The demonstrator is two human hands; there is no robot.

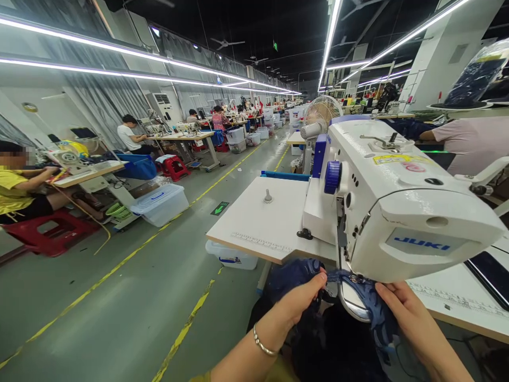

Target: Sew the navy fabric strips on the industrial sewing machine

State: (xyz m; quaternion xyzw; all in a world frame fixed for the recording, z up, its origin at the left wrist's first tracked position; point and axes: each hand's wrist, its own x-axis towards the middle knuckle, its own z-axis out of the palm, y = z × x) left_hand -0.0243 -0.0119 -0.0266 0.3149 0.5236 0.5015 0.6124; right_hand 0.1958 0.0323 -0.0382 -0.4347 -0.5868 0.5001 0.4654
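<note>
Left fingers (319, 279) closed on navy fabric (368, 295), right fingers (385, 295) pinching it too (sewing machine (401, 196) between them)

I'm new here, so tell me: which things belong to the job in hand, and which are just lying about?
In use:
navy fabric
white JUKI machine

Apparently just lying about:
dark phone-like slab
clear bin across the aisle
</note>
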